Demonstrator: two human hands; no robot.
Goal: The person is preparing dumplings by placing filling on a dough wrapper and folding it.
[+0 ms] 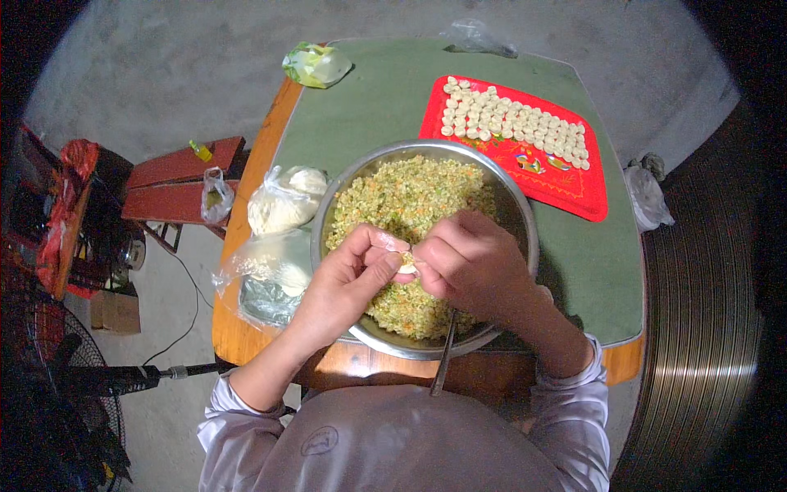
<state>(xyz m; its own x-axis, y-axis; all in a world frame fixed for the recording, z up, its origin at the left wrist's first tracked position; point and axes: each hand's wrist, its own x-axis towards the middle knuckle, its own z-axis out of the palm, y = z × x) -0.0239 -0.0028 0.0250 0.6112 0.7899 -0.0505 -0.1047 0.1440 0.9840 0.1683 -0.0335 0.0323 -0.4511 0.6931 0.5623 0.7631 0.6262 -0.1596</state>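
Over a wide steel bowl [533, 237] of chopped vegetable filling [406, 184], my two hands meet on one small dumpling [407, 263]. My left hand [363, 264] holds its pale wrapper between thumb and fingers, and a little filling shows at the top. The fingertips of my right hand [470, 261] pinch the wrapper's right edge. From the filling a metal spoon [447, 353] leans out over the bowl's near rim, its handle towards me. Beyond the bowl, a red tray [553, 190] carries rows of small, round, folded dumplings [516, 120].
Left of the bowl lie plastic bags with pale dough or wrappers [286, 200] and a clear bag [264, 277]. A green-and-white packet [316, 64] sits at the table's far left corner. A standing fan [80, 381] is at lower left, near red benches [178, 166].
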